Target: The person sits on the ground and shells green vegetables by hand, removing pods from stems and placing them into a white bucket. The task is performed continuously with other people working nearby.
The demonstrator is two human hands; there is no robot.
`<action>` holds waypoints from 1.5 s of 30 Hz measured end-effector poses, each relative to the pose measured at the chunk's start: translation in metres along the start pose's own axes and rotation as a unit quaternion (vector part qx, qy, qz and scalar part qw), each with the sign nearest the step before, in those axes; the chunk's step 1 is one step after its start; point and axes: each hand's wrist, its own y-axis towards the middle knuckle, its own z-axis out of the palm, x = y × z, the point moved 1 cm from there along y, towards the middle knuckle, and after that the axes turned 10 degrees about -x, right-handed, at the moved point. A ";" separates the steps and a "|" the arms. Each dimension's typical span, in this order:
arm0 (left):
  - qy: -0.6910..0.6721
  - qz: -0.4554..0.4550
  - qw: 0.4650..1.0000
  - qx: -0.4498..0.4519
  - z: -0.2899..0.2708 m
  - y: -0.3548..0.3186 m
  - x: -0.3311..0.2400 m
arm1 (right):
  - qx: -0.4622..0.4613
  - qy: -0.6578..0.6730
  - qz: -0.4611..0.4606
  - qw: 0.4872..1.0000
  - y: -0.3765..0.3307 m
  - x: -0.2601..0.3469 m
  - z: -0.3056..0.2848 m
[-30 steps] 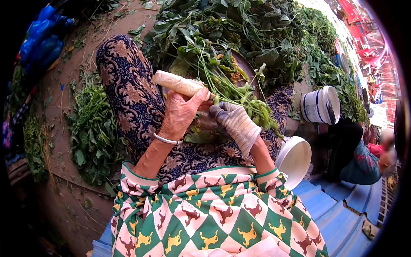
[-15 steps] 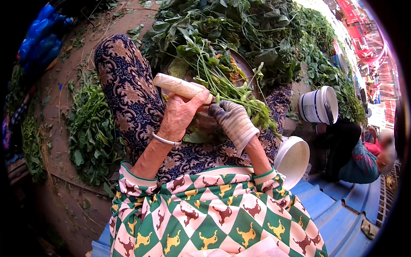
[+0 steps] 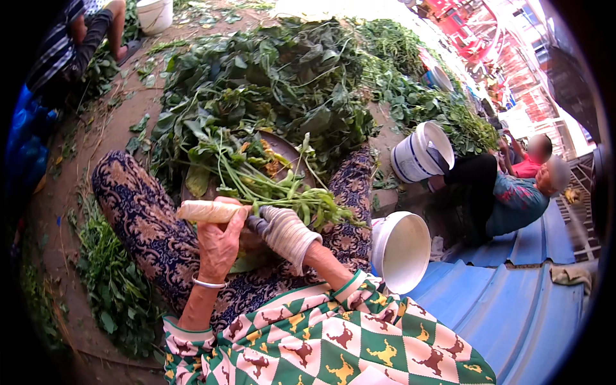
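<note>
My bare left hand (image 3: 219,247), with a white bangle at the wrist, is closed around a thick pale cylinder (image 3: 205,211) that looks like a wrapped handle. Any blade or tip at its inner end is hidden by my fingers. Close beside it, my right hand (image 3: 282,231) wears a striped knit glove with dark fingertips. Its fingers are curled together at the stems; what exactly they pinch is hidden. Green bean plants (image 3: 289,192) with plump pods lie just beyond both hands, across a round brown tray (image 3: 286,151) with yellowed leaves.
A large heap of leafy plants (image 3: 269,77) rises beyond the tray. More plants (image 3: 119,282) lie at left. On the right are a white bucket (image 3: 405,158), a tipped white bucket (image 3: 385,247) and blue corrugated sheeting (image 3: 487,289). Seated people are at right, another person at upper left.
The whole view has shifted, so my hands and knees appear further left and lower. Both hands remain close together with the pale cylinder in the left.
</note>
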 end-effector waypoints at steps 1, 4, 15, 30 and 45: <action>-0.020 0.001 1.000 -0.001 -0.001 0.000 0.004 | 0.004 0.033 0.002 0.999 0.000 0.000 0.000; -0.020 -0.004 1.000 0.011 0.003 0.001 -0.001 | 0.003 0.046 0.018 0.999 -0.002 -0.004 0.001; -0.069 -0.020 0.997 0.003 -0.001 -0.001 -0.008 | 0.124 0.418 0.230 0.870 -0.010 0.027 -0.036; 0.006 -0.017 0.999 0.028 0.004 -0.008 -0.003 | -0.012 0.127 0.100 0.987 -0.001 -0.008 -0.015; 0.055 0.018 0.997 0.053 -0.003 -0.001 -0.010 | -0.028 0.130 -0.100 0.986 0.004 -0.019 0.003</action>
